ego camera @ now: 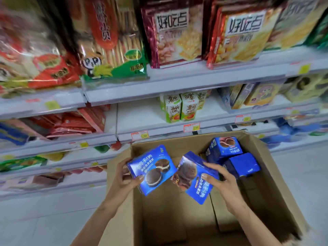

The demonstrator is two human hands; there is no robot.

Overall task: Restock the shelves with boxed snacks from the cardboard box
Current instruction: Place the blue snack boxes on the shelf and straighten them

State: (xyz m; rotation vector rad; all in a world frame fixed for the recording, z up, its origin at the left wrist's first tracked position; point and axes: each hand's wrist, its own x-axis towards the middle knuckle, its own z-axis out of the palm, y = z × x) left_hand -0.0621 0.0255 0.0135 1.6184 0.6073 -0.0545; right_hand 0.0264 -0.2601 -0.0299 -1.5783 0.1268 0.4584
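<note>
Shop aisle, pale floor (44, 219). Nearest, open cardboard box (159, 219). Above its left wall, left hand (124, 176) clamped on blue snack box (152, 169), chocolate pies pictured, white lettering blurred. Above its middle, right hand (221, 176) gripping second blue box (195, 178), tilted. Inside its far right corner, two more blue boxes (223, 148). Beyond its far wall, shelf (142, 118) with price tag (139, 135) ending "50", green cartons (179, 107) marked 薯愿. Higher, bags (172, 32) marked 好吃点.

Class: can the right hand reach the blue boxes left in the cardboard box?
Probably yes: the remaining boxes lie uncovered just beyond the right hand, though it grips a blue snack box.
</note>
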